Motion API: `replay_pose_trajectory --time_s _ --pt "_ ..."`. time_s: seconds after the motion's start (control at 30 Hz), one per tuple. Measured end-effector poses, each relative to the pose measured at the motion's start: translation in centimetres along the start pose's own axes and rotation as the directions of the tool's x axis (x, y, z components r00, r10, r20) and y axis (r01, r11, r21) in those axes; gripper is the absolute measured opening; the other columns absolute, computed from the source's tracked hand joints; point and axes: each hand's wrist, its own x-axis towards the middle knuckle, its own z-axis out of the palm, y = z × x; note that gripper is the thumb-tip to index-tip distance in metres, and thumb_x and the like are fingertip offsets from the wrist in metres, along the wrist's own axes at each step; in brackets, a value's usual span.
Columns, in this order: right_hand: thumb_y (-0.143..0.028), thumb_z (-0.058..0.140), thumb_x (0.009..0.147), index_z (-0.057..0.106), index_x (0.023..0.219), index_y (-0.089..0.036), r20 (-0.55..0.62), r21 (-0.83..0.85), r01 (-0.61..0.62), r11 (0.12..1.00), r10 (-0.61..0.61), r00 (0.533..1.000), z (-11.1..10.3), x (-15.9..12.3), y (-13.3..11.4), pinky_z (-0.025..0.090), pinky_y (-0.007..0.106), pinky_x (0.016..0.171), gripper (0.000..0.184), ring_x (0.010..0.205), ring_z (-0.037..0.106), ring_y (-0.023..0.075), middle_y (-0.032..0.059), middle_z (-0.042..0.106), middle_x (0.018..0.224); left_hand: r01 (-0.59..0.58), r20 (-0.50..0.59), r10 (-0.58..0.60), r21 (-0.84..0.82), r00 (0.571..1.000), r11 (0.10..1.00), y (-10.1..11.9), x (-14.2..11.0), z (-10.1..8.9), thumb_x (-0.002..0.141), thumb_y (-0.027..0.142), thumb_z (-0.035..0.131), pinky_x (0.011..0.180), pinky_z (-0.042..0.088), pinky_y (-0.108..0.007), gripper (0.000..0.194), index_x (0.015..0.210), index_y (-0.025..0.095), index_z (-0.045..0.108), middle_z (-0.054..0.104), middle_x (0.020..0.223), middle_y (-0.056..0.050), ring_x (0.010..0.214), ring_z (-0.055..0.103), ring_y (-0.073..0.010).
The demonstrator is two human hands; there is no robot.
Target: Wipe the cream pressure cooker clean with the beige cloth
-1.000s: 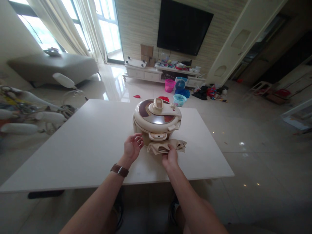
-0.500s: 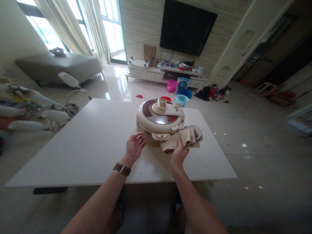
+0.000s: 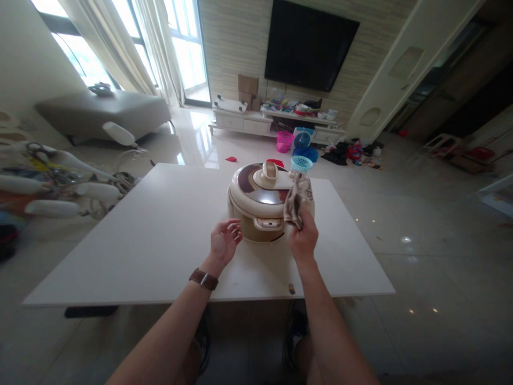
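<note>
A cream and brown electric pressure cooker (image 3: 260, 200) stands on the white table (image 3: 160, 235), lid closed. My right hand (image 3: 303, 238) is closed on a beige cloth (image 3: 297, 197) and holds it up against the cooker's right side, over the lid's edge. My left hand (image 3: 225, 243) hovers just left of the cooker's front, fingers loosely curled and apart, holding nothing. A brown watch sits on my left wrist.
A drying rack (image 3: 48, 184) with hangers stands left of the table. A grey sofa (image 3: 104, 109) is at the far left. A TV cabinet (image 3: 276, 120), pink and blue baskets (image 3: 294, 144) and scattered items lie on the glossy floor beyond. A small sticker sits near the table's front edge.
My right hand lifted the cloth from the table in front of the cooker and brought it up to the cooker's right side. My left hand stayed near the cooker's front.
</note>
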Motion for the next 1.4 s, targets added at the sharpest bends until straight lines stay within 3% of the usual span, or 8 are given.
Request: replay_pose_trajectory --time_s 0.1,0.17,0.3,0.4,0.63,0.77,1.07,1.4 --pt "-0.008 0.051 0.090 0.066 0.143 -0.033 0.248 -0.105 0.166 0.981 -0.136 0.959 -1.1 0.6 -2.2 0.039 0.047 0.127 0.060 0.154 0.044 0.0256 0.0002 0.064 0.151 0.002 -0.007 -0.002 0.003 1.000 1.000 0.0 0.1 0.0 0.075 0.029 0.061 0.057 0.048 -0.023 0.021 0.083 0.013 0.072 0.061 0.073 -0.003 0.061 0.057 -0.0122" --pt "-0.008 0.051 0.091 0.068 0.141 -0.033 0.302 -0.106 0.194 0.975 -0.155 0.941 -1.3 1.0 -2.6 0.037 0.046 0.129 0.059 0.155 0.042 0.0247 -0.0002 0.065 0.151 0.001 -0.005 -0.001 0.000 1.000 1.000 -0.1 0.1 0.0 0.075 0.029 0.062 0.057 0.049 -0.024 0.021 0.083 0.013 0.072 0.061 0.073 -0.003 0.061 0.057 -0.0122" --pt "-0.008 0.048 0.089 0.067 0.142 -0.028 0.124 0.023 0.011 1.000 -0.014 0.992 -0.3 1.1 0.1 0.035 0.050 0.129 0.060 0.156 0.042 0.0240 0.0033 0.061 0.155 0.004 0.011 -0.004 0.000 1.000 1.000 -0.1 0.2 -0.2 0.074 0.029 0.063 0.058 0.049 -0.024 0.021 0.084 0.013 0.072 0.061 0.074 -0.003 0.061 0.057 -0.0120" --pt "-0.016 0.051 0.088 0.067 0.141 -0.022 -0.024 0.231 -0.205 0.951 0.216 0.976 0.8 0.6 2.7 0.040 0.052 0.125 0.055 0.145 0.056 0.0259 0.0093 0.066 0.149 -0.001 0.007 0.001 0.006 1.000 1.000 0.0 0.2 -0.3 0.073 0.029 0.064 0.058 0.049 -0.024 0.021 0.085 0.013 0.072 0.062 0.073 -0.003 0.061 0.057 -0.0121" --pt "-0.036 0.061 0.086 0.071 0.131 -0.016 -0.148 0.521 -0.434 0.735 0.579 0.802 2.3 -0.5 3.6 0.050 0.045 0.114 0.050 0.125 0.067 0.0255 0.0118 0.075 0.132 -0.002 0.043 -0.003 0.123 0.999 0.992 -0.9 0.2 0.3 0.073 0.030 0.070 0.060 0.048 -0.024 0.023 0.086 0.012 0.075 0.069 0.078 -0.005 0.062 0.059 -0.0115" --pt "-0.045 0.071 0.081 0.071 0.130 -0.016 -0.151 0.639 -0.509 0.576 0.744 0.651 3.1 -0.6 4.2 0.054 0.045 0.110 0.057 0.126 0.067 0.0264 0.0116 0.073 0.135 -0.022 0.118 -0.005 0.230 0.993 0.973 -2.3 0.0 1.5 0.070 0.033 0.074 0.063 0.049 -0.028 0.025 0.086 0.014 0.076 0.076 0.087 -0.008 0.062 0.062 -0.0133" --pt "-0.022 0.064 0.076 0.070 0.121 -0.012 0.074 0.687 -0.692 0.222 0.926 0.371 4.2 -2.4 6.5 0.065 0.038 0.089 0.047 0.105 0.075 0.0247 0.0121 0.077 0.118 -0.065 0.243 -0.022 0.345 0.970 0.936 -4.7 -0.2 3.6 0.065 0.042 0.089 0.066 0.050 -0.030 0.037 0.084 0.013 0.077 0.078 0.078 -0.010 0.067 0.072 -0.0206" --pt "-0.019 0.064 0.074 0.072 0.114 -0.013 0.109 0.726 -0.666 0.170 0.928 0.356 4.7 -2.8 8.0 0.066 0.036 0.083 0.041 0.096 0.077 0.0217 0.0093 0.079 0.110 -0.107 0.240 0.026 0.329 0.970 0.938 -6.2 -0.3 3.9 0.070 0.054 0.093 0.064 0.052 -0.027 0.046 0.087 0.013 0.079 0.081 0.083 -0.012 0.069 0.073 -0.0180"
